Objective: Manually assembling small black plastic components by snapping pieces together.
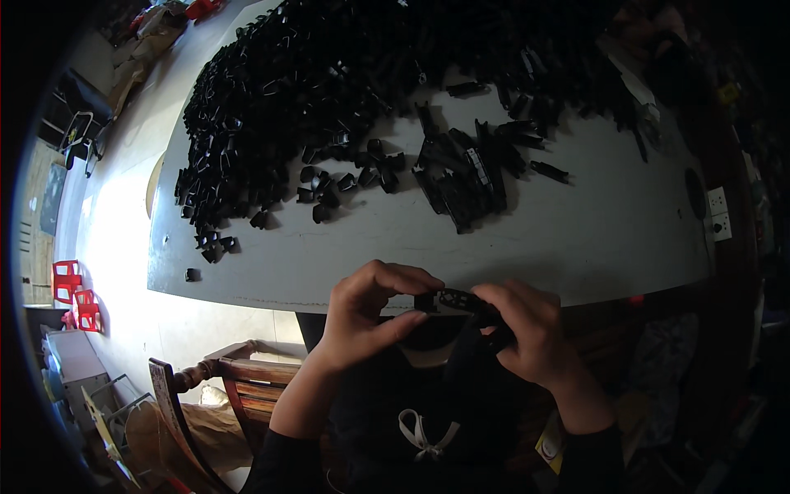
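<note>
Just in front of the table's near edge, my two hands meet at a black plastic part. My left hand (362, 309) pinches a small black plastic piece (425, 301) between thumb and fingers. Closed around a longer black plastic part (457, 301), my right hand (531, 329) keeps its end against that small piece. Whether the two are joined cannot be told. Beyond them on the table lies a loose group of long black plastic parts (465, 169), with small black clip-like pieces (321, 196) to their left.
A large heap of black pieces (271, 99) covers the far and left parts of the white table (329, 259). A wooden chair (255, 383) stands at lower left, red stools (67, 281) farther left. Wall sockets (718, 214) are at the right. Another person's hand (658, 25) shows dimly at far right.
</note>
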A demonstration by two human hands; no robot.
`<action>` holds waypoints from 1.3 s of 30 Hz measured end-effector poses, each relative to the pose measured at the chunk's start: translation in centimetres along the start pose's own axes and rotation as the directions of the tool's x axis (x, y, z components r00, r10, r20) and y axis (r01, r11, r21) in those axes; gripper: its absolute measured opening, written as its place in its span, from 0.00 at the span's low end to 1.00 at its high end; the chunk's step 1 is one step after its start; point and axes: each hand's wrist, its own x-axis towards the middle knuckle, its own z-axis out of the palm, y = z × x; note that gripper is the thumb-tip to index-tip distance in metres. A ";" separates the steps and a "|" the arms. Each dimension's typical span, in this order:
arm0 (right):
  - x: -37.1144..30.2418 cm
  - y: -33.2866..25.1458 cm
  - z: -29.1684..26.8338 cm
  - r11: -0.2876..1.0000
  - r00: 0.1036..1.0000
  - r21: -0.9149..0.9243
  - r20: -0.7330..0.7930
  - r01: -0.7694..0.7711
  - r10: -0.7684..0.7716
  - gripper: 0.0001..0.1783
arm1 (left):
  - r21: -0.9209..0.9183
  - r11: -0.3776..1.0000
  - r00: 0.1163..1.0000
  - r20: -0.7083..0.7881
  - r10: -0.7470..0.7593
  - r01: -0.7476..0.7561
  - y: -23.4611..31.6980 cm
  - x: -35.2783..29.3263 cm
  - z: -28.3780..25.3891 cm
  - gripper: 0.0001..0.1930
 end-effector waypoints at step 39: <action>-1.4 -2.5 -0.6 0.998 0.999 -0.040 -0.007 0.039 -0.039 0.16 | -0.187 0.981 0.999 0.034 -0.043 0.049 0.0 -2.0 0.7 0.11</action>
